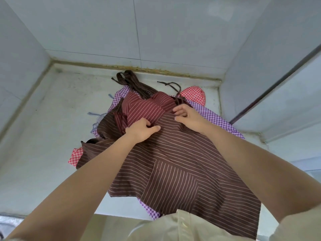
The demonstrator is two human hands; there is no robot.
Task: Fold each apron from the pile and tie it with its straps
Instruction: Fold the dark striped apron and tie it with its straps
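A brown striped apron (173, 164) lies spread on top of the pile, its lower edge hanging over the counter's near side. My left hand (141, 129) pinches its upper edge near the middle. My right hand (186, 114) grips the same edge a little further right, fingers curled into the cloth. Under it lies a dark red striped apron (144, 106). Dark brown straps (129, 79) and a thin brown tie (171, 85) trail toward the back wall.
Purple checked aprons (211, 113) and a red checked one (193, 94) lie beneath the pile, with another red checked corner (75, 156) at the left. The grey counter (52, 119) is walled at the back and both sides.
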